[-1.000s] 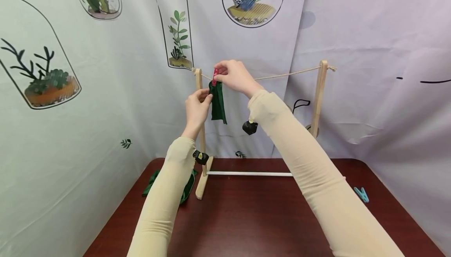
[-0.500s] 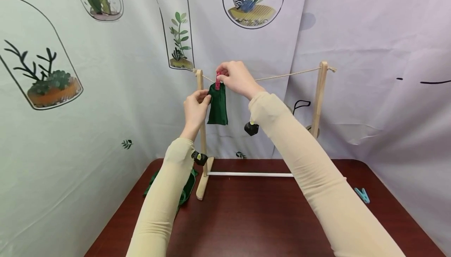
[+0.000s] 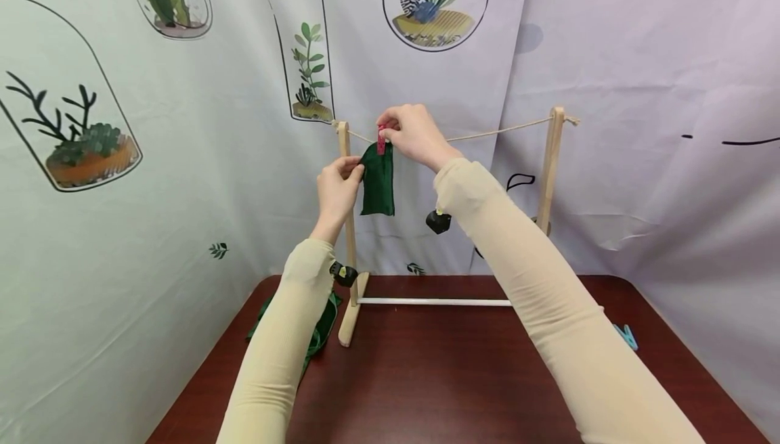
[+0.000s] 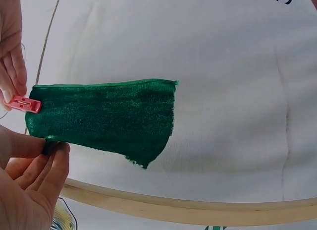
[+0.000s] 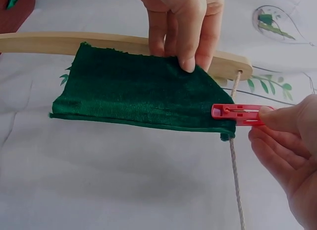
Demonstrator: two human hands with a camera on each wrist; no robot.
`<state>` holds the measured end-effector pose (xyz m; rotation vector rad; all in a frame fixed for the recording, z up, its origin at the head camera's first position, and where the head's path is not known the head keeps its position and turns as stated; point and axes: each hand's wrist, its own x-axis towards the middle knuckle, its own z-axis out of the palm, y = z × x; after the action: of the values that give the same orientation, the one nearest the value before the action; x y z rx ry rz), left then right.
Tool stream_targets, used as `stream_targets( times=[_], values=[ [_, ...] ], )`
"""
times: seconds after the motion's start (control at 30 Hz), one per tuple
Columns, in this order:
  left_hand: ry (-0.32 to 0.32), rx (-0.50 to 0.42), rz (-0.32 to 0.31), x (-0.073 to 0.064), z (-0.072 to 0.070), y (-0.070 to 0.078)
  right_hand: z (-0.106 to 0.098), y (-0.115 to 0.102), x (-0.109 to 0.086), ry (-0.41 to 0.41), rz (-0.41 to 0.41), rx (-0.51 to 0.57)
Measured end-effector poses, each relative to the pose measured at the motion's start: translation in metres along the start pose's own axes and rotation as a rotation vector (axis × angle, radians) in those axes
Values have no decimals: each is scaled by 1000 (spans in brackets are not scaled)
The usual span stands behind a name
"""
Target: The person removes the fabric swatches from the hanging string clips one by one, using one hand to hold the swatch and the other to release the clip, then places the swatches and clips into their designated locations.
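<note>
A dark green velvety cloth (image 3: 378,185) hangs over the rope (image 5: 237,175) near the left post. My left hand (image 3: 338,188) pinches the cloth's upper left edge between thumb and fingers, plain in the left wrist view (image 4: 37,173). With thumb and fingertips, my right hand (image 3: 417,134) pinches a red clothespin (image 5: 237,114) by its tail end. The clothespin's front end lies over the top edge of the cloth, at the rope. In the right wrist view the cloth's fold over the rope shows beside the clothespin.
The wooden post (image 3: 350,227) stands left on its foot, another post (image 3: 551,166) right, joined low by a white rod (image 3: 432,302). More green cloth (image 3: 326,322) lies on the dark red table (image 3: 426,376) by my left sleeve. A light blue clothespin (image 3: 626,337) lies at right.
The cloth has turned from nearly edge-on to face me and spread wider. My right hand and the red clothespin have shifted slightly right; my left hand has barely moved.
</note>
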<state>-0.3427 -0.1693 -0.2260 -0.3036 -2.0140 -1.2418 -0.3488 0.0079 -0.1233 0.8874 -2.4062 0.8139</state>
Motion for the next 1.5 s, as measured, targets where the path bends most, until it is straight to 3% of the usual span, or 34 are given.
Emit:
stream_targets(
  times=[1.0,1.5],
  values=[
    [-2,13,23,-2,-8,9,-19,9,-7,7,44,12],
    [24,16,3,-1,-11,5,-27,23,-10,5,86,18]
  ],
)
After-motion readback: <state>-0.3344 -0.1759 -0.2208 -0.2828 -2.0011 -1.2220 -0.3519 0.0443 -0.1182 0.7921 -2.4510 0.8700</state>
